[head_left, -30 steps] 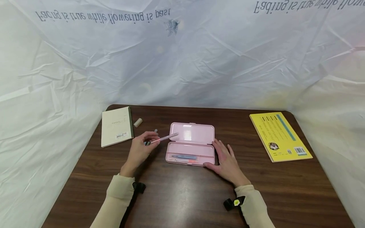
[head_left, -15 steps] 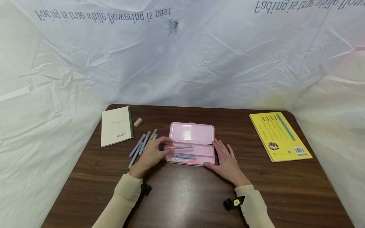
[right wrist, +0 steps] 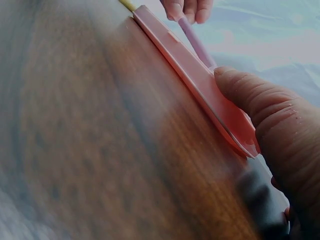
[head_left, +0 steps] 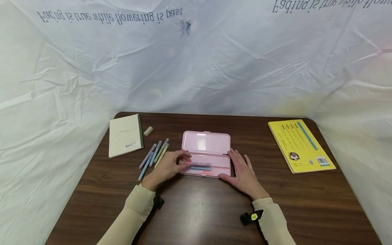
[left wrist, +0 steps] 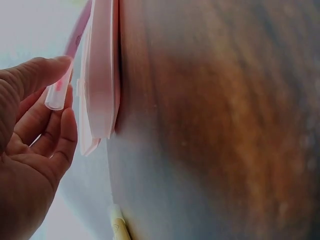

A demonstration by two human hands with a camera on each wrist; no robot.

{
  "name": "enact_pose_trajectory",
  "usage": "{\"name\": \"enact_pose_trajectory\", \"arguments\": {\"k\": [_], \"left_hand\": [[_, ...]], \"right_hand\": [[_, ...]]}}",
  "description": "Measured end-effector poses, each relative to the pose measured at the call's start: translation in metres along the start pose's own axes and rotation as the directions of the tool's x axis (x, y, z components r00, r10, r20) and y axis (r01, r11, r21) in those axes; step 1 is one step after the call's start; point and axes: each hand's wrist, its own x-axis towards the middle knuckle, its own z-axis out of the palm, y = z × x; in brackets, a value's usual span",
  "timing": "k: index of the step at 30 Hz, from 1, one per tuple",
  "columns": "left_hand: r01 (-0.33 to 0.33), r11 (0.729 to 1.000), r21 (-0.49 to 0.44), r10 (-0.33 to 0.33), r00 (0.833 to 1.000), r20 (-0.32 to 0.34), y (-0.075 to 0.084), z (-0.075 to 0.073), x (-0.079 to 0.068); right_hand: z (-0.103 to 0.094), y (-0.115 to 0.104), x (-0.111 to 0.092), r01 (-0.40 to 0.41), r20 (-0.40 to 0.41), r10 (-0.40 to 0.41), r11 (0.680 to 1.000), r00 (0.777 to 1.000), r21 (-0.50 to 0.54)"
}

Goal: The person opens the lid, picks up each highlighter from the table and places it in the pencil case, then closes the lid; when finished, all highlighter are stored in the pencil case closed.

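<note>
A pink pencil case lies unfolded on the table, its lid tipped back. My left hand pinches a pinkish-purple pen by its clear-capped end between thumb and fingers. The pen is level over the front of the tray, just above or against the pens there. Inside the tray lie a blue pen and a pale pen with an orange part. My right hand rests at the case's right end, straight thumb on the front rim, fingers extended by the hinge.
Several pastel pens lie left of the case, close to my left wrist. Behind them are a cream notebook and a small beige eraser-like block. A yellow book lies at the right. White fabric hangs behind the table.
My left hand has carried the pen rightward from the loose pens to the case and lowered it toward the tray's front. The right hand has stayed put.
</note>
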Motion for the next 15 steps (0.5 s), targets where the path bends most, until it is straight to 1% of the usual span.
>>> {"name": "enact_pose_trajectory", "arguments": {"k": [3,10,15], "left_hand": [[-0.015,1.000,-0.004,0.015,1.000,0.020,0.0006,-0.0001,-0.0001],[-0.071,0.997,0.011,0.070,0.997,0.033,0.0010,0.0027,0.0013],[-0.067,0.998,0.015,0.066,0.996,0.054,0.0000,0.0059,0.0023]], "right_hand": [[-0.0007,-0.0008,0.0000,-0.006,0.006,0.006,1.000,1.000,0.004],[-0.0019,-0.0016,0.0005,-0.017,0.010,0.017,1.000,1.000,0.011],[-0.0011,-0.0013,0.0002,-0.013,0.009,0.013,1.000,1.000,0.012]]}}
